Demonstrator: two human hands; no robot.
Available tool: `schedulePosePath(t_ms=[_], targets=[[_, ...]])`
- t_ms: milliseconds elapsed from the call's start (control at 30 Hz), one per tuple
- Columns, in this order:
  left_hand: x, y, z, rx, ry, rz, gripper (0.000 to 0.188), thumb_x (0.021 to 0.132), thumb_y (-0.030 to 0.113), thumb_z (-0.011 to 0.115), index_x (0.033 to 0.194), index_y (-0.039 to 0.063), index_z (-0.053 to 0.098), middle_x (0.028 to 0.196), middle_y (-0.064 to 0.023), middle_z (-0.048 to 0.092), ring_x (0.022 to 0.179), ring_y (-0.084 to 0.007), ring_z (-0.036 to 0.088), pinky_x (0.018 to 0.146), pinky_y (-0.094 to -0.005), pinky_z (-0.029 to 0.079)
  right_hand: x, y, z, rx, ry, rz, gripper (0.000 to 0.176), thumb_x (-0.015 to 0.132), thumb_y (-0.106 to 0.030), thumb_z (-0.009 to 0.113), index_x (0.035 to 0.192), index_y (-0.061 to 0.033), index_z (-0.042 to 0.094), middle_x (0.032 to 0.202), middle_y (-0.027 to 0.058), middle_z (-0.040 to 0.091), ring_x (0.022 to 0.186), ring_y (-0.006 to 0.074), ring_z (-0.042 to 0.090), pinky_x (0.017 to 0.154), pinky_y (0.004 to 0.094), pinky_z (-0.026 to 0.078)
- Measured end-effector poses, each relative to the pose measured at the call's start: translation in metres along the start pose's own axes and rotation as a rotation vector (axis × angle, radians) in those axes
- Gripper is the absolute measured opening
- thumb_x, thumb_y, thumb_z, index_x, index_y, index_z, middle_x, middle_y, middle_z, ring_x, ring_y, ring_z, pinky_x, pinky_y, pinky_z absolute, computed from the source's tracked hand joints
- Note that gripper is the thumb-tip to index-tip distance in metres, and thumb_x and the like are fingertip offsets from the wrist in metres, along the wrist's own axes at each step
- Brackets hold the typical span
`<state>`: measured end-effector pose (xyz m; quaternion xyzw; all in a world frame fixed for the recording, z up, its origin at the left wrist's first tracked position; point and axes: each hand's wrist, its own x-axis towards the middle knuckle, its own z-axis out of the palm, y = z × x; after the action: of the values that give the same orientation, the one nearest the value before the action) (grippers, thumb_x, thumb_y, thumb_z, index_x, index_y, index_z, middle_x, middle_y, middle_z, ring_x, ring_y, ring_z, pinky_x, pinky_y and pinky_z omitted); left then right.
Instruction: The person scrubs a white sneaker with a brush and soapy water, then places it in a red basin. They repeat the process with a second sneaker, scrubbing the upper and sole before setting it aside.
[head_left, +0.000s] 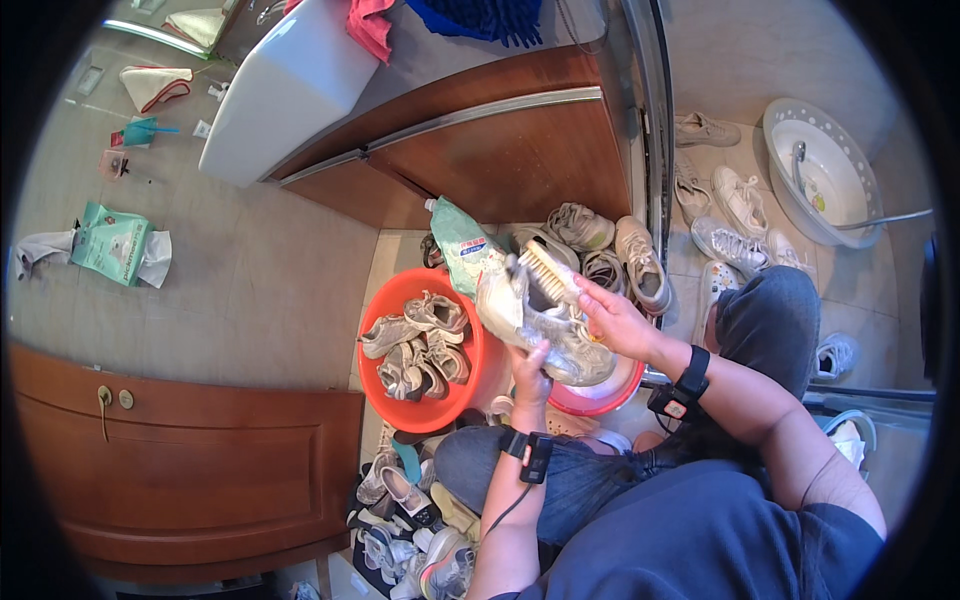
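A wet white sneaker (570, 349) is held up in front of me by my left hand (531, 375), which grips it from below. My right hand (616, 319) holds a scrub brush (551, 271) with pale bristles, its head at the shoe's opening. Under the sneaker stands a red-rimmed basin (592, 409) with whitish liquid, partly hidden by the shoe and my hands. To its left, a larger orange-red basin (373, 375) holds several sneakers (424, 345). A green detergent pouch (461, 236) with a white cap stands behind the held shoe.
Several sneakers (641, 262) lie against the wooden cabinet (510, 157). A heap of shoes (420, 540) sits at lower left. Past the metal door track (661, 150) are more white shoes (739, 199) and a white basin (780, 161) with a shower head. A wooden door (187, 457) stands at left.
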<state>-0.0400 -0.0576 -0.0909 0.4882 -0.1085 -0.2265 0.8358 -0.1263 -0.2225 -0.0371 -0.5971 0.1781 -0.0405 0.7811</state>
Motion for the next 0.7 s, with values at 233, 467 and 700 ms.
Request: schedulePosePath(t_ms=[233, 467, 700], targets=[[0.014, -0.001, -0.025, 0.474, -0.142, 0.025, 0.067, 0.073, 0.005, 0.065, 0.136, 0.002, 0.042, 0.125, -0.0098, 0.054, 0.114, -0.0212, 0.054, 0.1, -0.0355, 0.042, 0.007, 0.005, -0.001, 0.251, -0.03, -0.07, 0.046, 0.103, -0.027, 0.044, 0.147, -0.0164, 0.039, 0.073, -0.005, 0.04, 0.062, 0.0041, 0.037, 0.057, 0.0208, 0.037], [0.038, -0.006, -0.033, 0.48, 0.212, 0.203, 0.088, 0.068, -0.006, 0.065, 0.145, 0.0, 0.022, 0.138, -0.0164, 0.042, 0.127, -0.0272, 0.045, 0.108, -0.0356, 0.033, -0.014, 0.032, 0.019, -0.541, 0.043, -0.294, 0.044, 0.1, -0.022, 0.047, 0.143, -0.0168, 0.043, 0.12, 0.0202, 0.061, 0.105, 0.0352, 0.063, 0.087, 0.0387, 0.049], [0.03, -0.007, -0.028, 0.597, 0.22, 0.189, 0.096, 0.066, -0.007, 0.065, 0.148, 0.0, 0.015, 0.143, -0.0187, 0.036, 0.132, -0.0281, 0.04, 0.11, -0.0366, 0.031, -0.01, 0.032, 0.02, -0.566, 0.208, -0.443, 0.047, 0.098, -0.022, 0.05, 0.144, -0.0225, 0.042, 0.079, 0.0224, 0.064, 0.075, 0.0382, 0.065, 0.066, 0.0449, 0.05]])
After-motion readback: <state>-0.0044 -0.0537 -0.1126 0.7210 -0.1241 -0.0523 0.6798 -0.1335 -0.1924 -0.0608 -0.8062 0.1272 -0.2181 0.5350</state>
